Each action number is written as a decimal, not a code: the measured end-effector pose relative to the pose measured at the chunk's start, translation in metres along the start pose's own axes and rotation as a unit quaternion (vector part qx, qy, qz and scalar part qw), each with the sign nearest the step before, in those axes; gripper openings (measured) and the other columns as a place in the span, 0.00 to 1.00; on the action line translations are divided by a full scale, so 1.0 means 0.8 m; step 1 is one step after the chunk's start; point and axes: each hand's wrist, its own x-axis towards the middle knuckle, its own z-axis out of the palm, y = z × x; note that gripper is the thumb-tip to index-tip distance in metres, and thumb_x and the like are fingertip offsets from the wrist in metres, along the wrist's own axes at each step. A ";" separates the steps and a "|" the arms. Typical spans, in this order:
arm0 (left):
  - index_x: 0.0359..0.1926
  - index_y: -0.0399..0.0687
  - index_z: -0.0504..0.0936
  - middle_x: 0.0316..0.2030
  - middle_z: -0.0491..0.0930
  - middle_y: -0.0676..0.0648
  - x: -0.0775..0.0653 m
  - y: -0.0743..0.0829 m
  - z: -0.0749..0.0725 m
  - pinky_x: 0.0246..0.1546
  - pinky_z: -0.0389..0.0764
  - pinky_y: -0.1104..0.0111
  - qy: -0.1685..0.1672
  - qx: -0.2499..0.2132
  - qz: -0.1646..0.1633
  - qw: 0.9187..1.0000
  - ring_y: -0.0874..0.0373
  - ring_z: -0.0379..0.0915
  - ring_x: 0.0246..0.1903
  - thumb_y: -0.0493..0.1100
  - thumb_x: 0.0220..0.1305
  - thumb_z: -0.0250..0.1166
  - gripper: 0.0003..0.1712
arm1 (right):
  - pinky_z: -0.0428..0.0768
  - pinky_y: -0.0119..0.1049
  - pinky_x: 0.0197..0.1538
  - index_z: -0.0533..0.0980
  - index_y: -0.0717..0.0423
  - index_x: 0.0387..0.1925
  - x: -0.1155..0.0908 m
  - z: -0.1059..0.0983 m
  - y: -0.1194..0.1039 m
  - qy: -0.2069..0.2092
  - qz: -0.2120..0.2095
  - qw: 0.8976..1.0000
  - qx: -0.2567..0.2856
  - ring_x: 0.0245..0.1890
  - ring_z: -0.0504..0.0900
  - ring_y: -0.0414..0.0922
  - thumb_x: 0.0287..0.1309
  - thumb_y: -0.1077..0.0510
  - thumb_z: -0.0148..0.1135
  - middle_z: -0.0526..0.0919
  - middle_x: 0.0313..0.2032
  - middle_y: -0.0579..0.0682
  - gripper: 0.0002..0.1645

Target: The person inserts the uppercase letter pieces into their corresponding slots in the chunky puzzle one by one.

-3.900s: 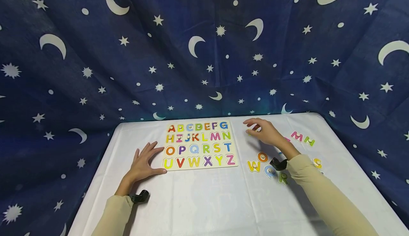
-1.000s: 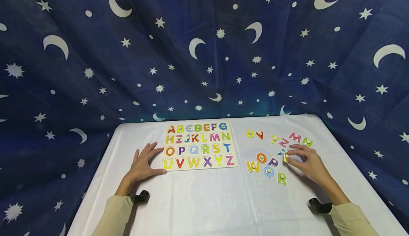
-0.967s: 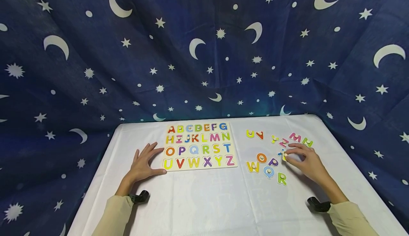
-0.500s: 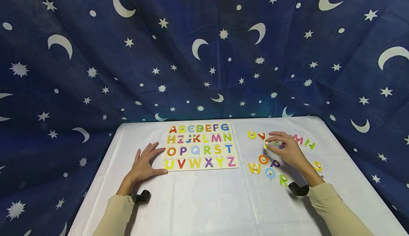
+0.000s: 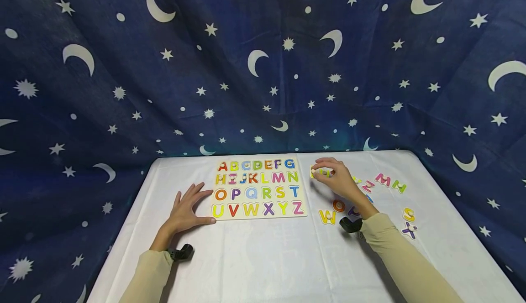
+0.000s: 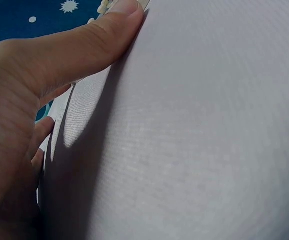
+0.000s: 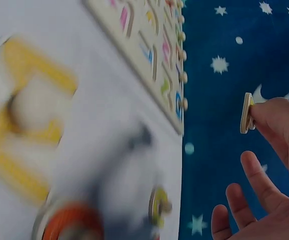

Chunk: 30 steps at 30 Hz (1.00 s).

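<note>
A pale wooden alphabet board (image 5: 258, 216) lies on the white table. My left hand (image 5: 185, 209) has its fingers spread, with thumb and a fingertip touching the board's left edge; the left wrist view shows the thumb (image 6: 92, 42) at that edge. Just right of the board, my right hand (image 5: 339, 180) pinches a yellow letter piece (image 5: 313, 174) between thumb and finger. In the right wrist view this letter piece (image 7: 246, 112) is seen edge-on, raised off the table. The right hand partly covers the U piece (image 5: 324, 172). The board's top row has knobbed letters fitted in it.
Loose knobbed letters lie right of the board: a W (image 5: 327, 216), an O (image 5: 339, 206), a Z (image 5: 368, 185), an M (image 5: 383, 180), an N (image 5: 399, 186), an S (image 5: 408, 214) and an X (image 5: 409, 230). The right forearm hides others. A starry blue cloth (image 5: 263, 65) hangs behind.
My right hand, seemingly without a piece in the oldest frame, has since picked up the yellow letter and carried it left over the loose letters toward the board. The left hand stays put.
</note>
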 end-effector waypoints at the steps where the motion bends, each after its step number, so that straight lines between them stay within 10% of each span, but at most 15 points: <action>1: 0.69 0.56 0.76 0.77 0.60 0.38 0.000 0.000 0.000 0.73 0.32 0.32 -0.003 0.000 -0.002 1.000 0.35 0.43 0.78 0.69 0.37 0.82 0.56 | 0.75 0.56 0.49 0.87 0.54 0.45 0.005 0.006 -0.004 -0.005 0.003 1.000 0.004 0.61 0.72 0.58 0.58 0.59 0.75 0.81 0.59 0.57 0.12; 15: 0.69 0.57 0.76 0.77 0.59 0.38 0.001 0.000 -0.001 0.73 0.31 0.33 -0.007 -0.004 -0.009 1.000 0.35 0.43 0.78 0.68 0.37 0.82 0.55 | 0.70 0.63 0.67 0.87 0.53 0.47 0.063 0.089 -0.035 -0.054 0.033 0.997 0.048 0.64 0.74 0.56 0.60 0.58 0.74 0.80 0.61 0.55 0.12; 30: 0.68 0.57 0.77 0.77 0.60 0.39 0.002 0.000 -0.002 0.73 0.32 0.33 -0.004 0.001 -0.012 1.000 0.35 0.43 0.78 0.68 0.37 0.83 0.55 | 0.66 0.52 0.60 0.90 0.53 0.39 0.082 0.159 -0.049 -0.061 0.024 0.998 -0.005 0.60 0.71 0.54 0.55 0.59 0.76 0.82 0.55 0.54 0.08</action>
